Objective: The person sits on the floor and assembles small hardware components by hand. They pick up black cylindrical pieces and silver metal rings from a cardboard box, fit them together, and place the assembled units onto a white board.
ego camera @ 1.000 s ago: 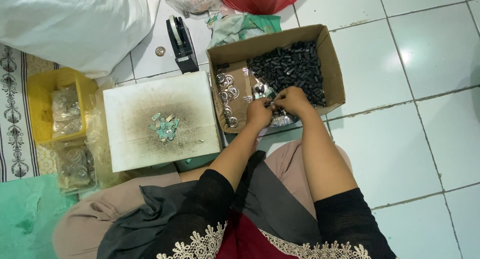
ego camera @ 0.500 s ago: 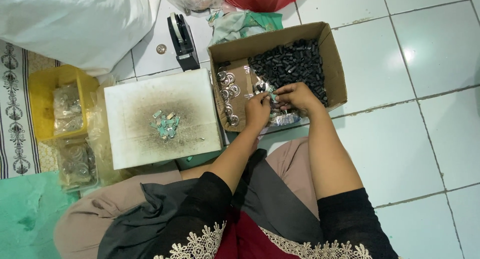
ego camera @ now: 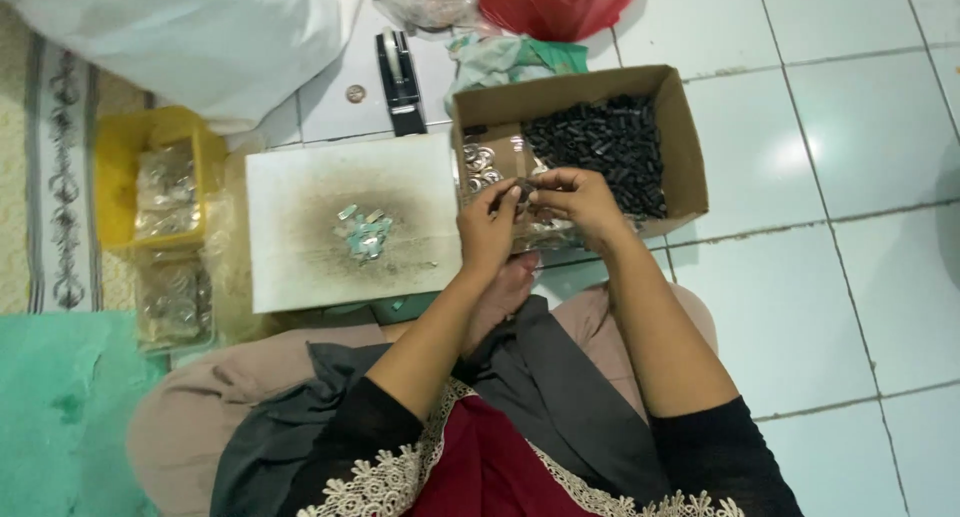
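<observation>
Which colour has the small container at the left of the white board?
The small container is yellow, holding clear bags of small parts; the head view shows it.

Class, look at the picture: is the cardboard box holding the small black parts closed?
No: the cardboard box is open on top, with the black parts in plain sight.

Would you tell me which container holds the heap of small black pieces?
The brown cardboard box beside the hands; the yellow plastic tub holds clear packets instead.

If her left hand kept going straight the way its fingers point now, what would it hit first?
Probably the shiny round metal pieces in the near-left part of the brown cardboard box. The left hand points up and away over that corner; height above them is unclear.
</observation>
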